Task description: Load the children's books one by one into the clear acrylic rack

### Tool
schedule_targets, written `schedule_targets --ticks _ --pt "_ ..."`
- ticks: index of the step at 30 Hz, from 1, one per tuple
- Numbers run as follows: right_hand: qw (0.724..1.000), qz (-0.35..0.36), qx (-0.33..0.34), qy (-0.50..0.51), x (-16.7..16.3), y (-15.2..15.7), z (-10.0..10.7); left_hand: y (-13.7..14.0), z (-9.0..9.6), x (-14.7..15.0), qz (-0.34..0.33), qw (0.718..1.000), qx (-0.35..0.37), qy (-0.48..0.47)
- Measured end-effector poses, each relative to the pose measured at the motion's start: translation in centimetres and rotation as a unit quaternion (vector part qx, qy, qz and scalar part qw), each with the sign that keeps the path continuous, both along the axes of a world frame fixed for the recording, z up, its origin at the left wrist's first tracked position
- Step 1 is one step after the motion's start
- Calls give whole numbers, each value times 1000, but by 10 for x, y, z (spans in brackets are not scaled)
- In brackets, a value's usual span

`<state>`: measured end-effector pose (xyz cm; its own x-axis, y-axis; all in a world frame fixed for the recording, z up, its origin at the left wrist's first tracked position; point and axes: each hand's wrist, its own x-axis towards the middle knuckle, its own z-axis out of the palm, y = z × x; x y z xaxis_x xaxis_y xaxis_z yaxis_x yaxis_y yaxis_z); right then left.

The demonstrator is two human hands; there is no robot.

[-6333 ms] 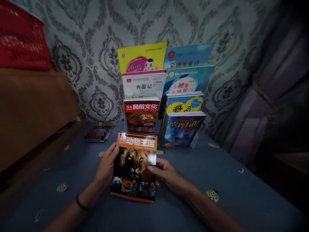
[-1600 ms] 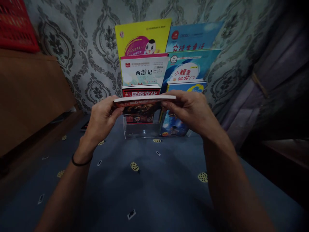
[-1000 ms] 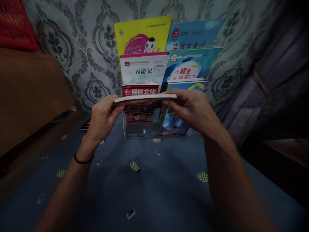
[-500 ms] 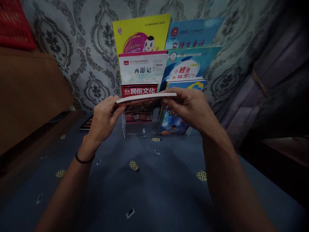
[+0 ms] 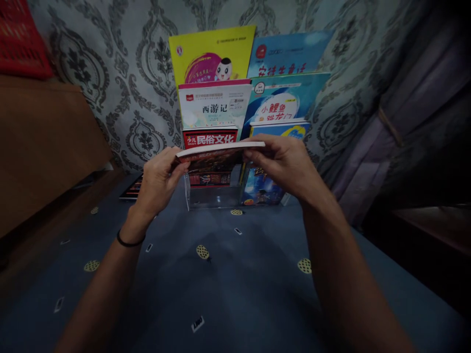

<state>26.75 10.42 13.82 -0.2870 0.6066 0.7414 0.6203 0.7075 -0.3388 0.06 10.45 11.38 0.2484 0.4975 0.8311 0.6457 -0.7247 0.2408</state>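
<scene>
A thin book with a dark reddish cover and white page edges is tilted, its top edge turned toward me. My left hand pinches its left end; my right hand grips its right end. Just behind it stands a clear acrylic book rack with books in tiers. On the left are a yellow book, a white book and a red-covered book. On the right are a blue book, a teal book and a blue-purple book, partly hidden by my right hand.
A dark book lies on the blue patterned cloth left of the rack. A brown box with a red basket on it stands at left. Behind is a patterned wall; a tied curtain hangs at right.
The view has shifted slightly, so the rack sits a little further left in it. Both hands keep hold of the book, almost unmoved.
</scene>
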Motion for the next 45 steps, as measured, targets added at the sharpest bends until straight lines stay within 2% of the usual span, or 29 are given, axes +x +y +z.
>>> schedule_targets --ticks 7,14,21,32,39,45 --pt "1000 -20 -6 15 0 9 -6 14 2 2 -12 1000 -2 -22" --pt "998 -20 2 54 -7 22 -18 43 17 -4 -88 992 -64 -57" --pt "992 34 10 118 -10 44 -33 69 12 -5 -140 982 -29 -120" --pt "981 76 -23 176 -16 61 -41 85 1 3 -94 983 9 -155" --pt "989 -9 31 143 -15 74 -49 87 -8 8 -62 982 32 -178" --pt "985 -36 80 150 -27 74 -39 83 -10 12 -17 989 72 -130"
